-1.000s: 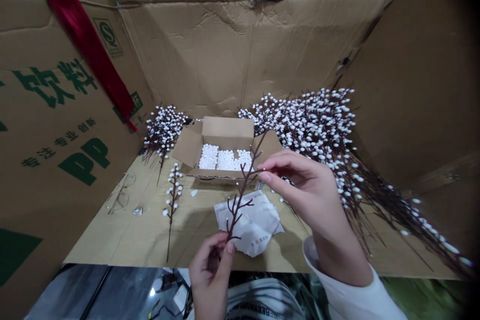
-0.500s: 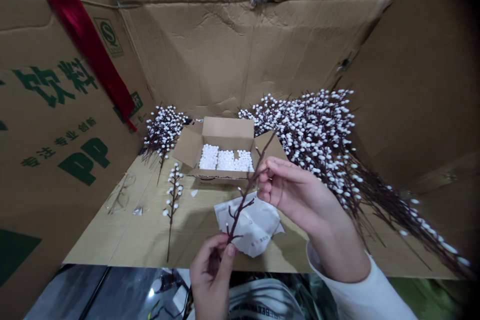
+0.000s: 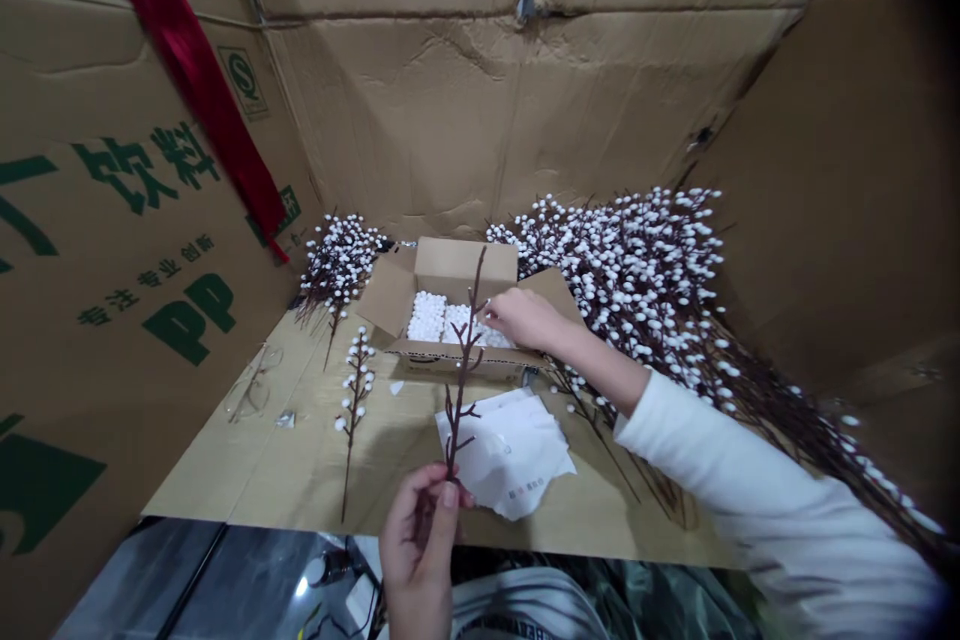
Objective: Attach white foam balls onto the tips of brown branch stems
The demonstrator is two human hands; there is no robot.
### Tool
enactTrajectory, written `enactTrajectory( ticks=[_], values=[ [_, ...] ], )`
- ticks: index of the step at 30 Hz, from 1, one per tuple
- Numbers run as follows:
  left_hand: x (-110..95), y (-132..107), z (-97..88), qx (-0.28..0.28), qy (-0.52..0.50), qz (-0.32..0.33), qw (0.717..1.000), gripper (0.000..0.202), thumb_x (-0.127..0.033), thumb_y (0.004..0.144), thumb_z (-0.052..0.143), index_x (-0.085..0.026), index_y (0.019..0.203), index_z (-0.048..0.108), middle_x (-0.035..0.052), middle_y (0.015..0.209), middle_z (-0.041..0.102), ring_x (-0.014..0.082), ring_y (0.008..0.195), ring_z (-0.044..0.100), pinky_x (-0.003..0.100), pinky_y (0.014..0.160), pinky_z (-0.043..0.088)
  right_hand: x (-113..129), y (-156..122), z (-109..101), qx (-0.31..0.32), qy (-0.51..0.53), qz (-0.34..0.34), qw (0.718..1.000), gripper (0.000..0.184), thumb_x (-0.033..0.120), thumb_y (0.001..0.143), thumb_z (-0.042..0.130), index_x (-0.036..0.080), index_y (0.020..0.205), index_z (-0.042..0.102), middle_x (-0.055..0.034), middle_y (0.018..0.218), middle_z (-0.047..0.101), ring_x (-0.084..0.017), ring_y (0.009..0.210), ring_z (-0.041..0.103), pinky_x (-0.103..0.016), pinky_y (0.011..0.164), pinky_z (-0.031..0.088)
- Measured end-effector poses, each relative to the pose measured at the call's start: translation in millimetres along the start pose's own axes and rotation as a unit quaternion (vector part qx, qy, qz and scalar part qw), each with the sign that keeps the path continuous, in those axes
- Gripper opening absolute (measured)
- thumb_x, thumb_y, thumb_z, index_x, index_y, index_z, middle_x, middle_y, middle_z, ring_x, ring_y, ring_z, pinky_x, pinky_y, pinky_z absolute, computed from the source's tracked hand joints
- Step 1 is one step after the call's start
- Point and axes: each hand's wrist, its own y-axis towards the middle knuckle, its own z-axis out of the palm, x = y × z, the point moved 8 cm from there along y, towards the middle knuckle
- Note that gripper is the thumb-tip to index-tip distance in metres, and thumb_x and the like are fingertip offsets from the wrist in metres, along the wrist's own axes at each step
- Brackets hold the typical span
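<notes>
My left hand (image 3: 421,545) pinches the lower end of a bare brown artificial twig (image 3: 459,395) between thumb and fingers. The twig stands nearly upright, with short side shoots and a pale tip or two. My right hand (image 3: 526,318) reaches over the open cardboard box (image 3: 466,262), fingers bent and close together at the white foam berries (image 3: 427,318). Whatever is between those fingertips is too small to make out. Below the box lies a crumpled white paper sheet (image 3: 517,450), partly behind the twig.
A berry-covered stem (image 3: 355,385) lies left of the twig. Berry stems are heaped at the back left (image 3: 341,255), with a larger pile (image 3: 630,260) at right. Glasses (image 3: 251,395) rest at the left. Cardboard walls (image 3: 390,110) enclose the table; a red ribbon (image 3: 202,90) hangs left.
My right hand has left the twig's upper part and moved to the berries in the box. In my left hand the twig has turned more upright. The view has shifted slightly.
</notes>
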Motion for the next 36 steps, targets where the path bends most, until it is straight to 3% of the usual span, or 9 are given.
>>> enactTrajectory(
  ticks=[3, 6, 10, 15, 20, 26, 31, 34, 36],
  values=[
    [-3, 0, 5.5, 0.015, -0.014, 0.004, 1.0, 0.033, -0.047, 0.066, 0.079, -0.017, 0.078, 0.072, 0.0021, 0.061, 0.069, 0.0128, 0.052, 0.061, 0.019, 0.048, 0.049, 3, 7, 29, 0.073, -0.067, -0.007, 0.995, 0.021, 0.03, 0.087, 0.062, 0.014, 0.099, 0.066, -0.0108, 0.103, 0.069, -0.022, 0.096, 0.065, -0.04, 0.085, 0.051],
    [-6, 0, 8.2, 0.022, -0.023, 0.011, 0.999, 0.032, -0.049, 0.07, 0.075, -0.017, 0.076, 0.071, 0.0021, 0.063, 0.068, 0.0119, 0.055, 0.059, 0.019, 0.052, 0.049, 2, 11, 44, 0.109, -0.107, -0.011, 0.988, 0.025, 0.033, 0.091, 0.058, 0.015, 0.109, 0.062, -0.0078, 0.112, 0.064, -0.02, 0.098, 0.063, -0.042, 0.086, 0.052],
    [-4, 2, 10.1, 0.051, -0.033, -0.001, 0.998, 0.033, -0.049, 0.071, 0.074, -0.017, 0.076, 0.071, 0.0015, 0.061, 0.065, 0.0106, 0.052, 0.054, 0.017, 0.048, 0.045, -3, 16, 48, 0.121, -0.136, -0.012, 0.983, 0.026, 0.031, 0.091, 0.057, 0.015, 0.112, 0.06, -0.0087, 0.114, 0.062, -0.021, 0.099, 0.063, -0.042, 0.085, 0.052],
    [-3, 5, 7.0, 0.039, -0.062, -0.01, 0.997, 0.034, -0.05, 0.067, 0.077, -0.018, 0.078, 0.072, 0.0004, 0.06, 0.062, 0.0121, 0.058, 0.057, 0.019, 0.058, 0.05, 1, 15, 47, 0.127, -0.139, -0.025, 0.982, 0.029, 0.032, 0.091, 0.056, 0.016, 0.115, 0.058, -0.0086, 0.116, 0.062, -0.021, 0.099, 0.062, -0.042, 0.085, 0.053],
    [-7, 9, 5.5, 0.016, -0.067, -0.007, 0.998, 0.036, -0.049, 0.063, 0.08, -0.019, 0.082, 0.074, 0.0019, 0.062, 0.066, 0.0109, 0.051, 0.053, 0.018, 0.046, 0.044, 8, 19, 53, 0.138, -0.117, -0.04, 0.983, 0.031, 0.035, 0.091, 0.056, 0.017, 0.117, 0.057, -0.0088, 0.118, 0.061, -0.022, 0.101, 0.062, -0.043, 0.086, 0.052],
    [-15, 10, 5.2, 0.012, -0.076, 0.013, 0.997, 0.033, -0.048, 0.065, 0.079, -0.02, 0.081, 0.075, 0.0027, 0.065, 0.068, 0.0099, 0.051, 0.053, 0.016, 0.044, 0.042, 6, 30, 67, 0.14, -0.068, -0.043, 0.987, 0.027, 0.032, 0.092, 0.056, 0.017, 0.114, 0.059, -0.0081, 0.116, 0.061, -0.021, 0.099, 0.062, -0.041, 0.084, 0.053],
    [-21, 12, 4.2, 0.016, -0.045, 0.036, 0.998, 0.032, -0.046, 0.066, 0.079, -0.018, 0.081, 0.075, 0.0043, 0.07, 0.07, 0.0139, 0.061, 0.062, 0.02, 0.056, 0.051, 0, 34, 53, 0.081, -0.012, -0.019, 0.996, 0.026, 0.032, 0.091, 0.057, 0.015, 0.11, 0.06, -0.0071, 0.111, 0.063, -0.02, 0.095, 0.063, -0.041, 0.082, 0.053],
    [-27, 11, 7.6, 0.024, -0.028, 0.049, 0.998, 0.031, -0.046, 0.068, 0.077, -0.018, 0.079, 0.074, 0.0023, 0.065, 0.067, 0.0135, 0.061, 0.061, 0.022, 0.062, 0.052, -3, 29, 26, 0.003, 0.046, -0.008, 0.999, 0.017, 0.027, 0.09, 0.058, 0.013, 0.095, 0.064, -0.0069, 0.095, 0.067, -0.018, 0.086, 0.063, -0.035, 0.079, 0.05],
    [-29, 10, 11.1, 0.028, -0.033, 0.041, 0.998, 0.031, -0.047, 0.068, 0.077, -0.018, 0.077, 0.073, 0.0005, 0.058, 0.064, 0.012, 0.055, 0.058, 0.02, 0.058, 0.051, -4, 20, 4, -0.061, 0.098, -0.005, 0.993, 0.016, 0.024, 0.091, 0.055, 0.013, 0.083, 0.064, -0.0069, 0.081, 0.067, -0.017, 0.078, 0.062, -0.03, 0.073, 0.046]
  ],
)
